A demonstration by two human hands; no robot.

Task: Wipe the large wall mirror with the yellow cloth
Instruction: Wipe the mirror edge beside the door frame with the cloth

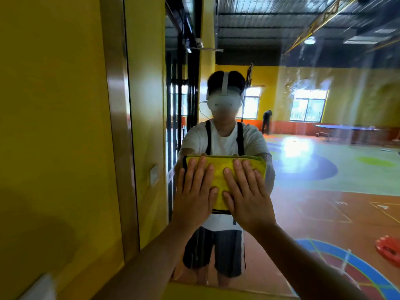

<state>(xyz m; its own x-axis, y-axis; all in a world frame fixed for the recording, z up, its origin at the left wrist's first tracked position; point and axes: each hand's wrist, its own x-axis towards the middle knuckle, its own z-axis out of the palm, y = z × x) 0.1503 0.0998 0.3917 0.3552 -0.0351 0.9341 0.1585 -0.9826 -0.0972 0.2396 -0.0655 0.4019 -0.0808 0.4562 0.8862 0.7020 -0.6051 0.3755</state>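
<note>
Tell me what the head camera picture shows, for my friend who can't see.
The left hand and right hand press flat on a folded yellow cloth against the large wall mirror, beside a yellow wall. The mirror reflects the person in a headset and a big hall.

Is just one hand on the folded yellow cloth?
No, the left hand and right hand both press the folded yellow cloth against the large wall mirror.

Your surface here is the big wall mirror [324,169], set into the yellow wall [54,126] and pretty streaky up top. Only thing flat against the glass is the folded yellow cloth [219,164], near its left edge.
</note>
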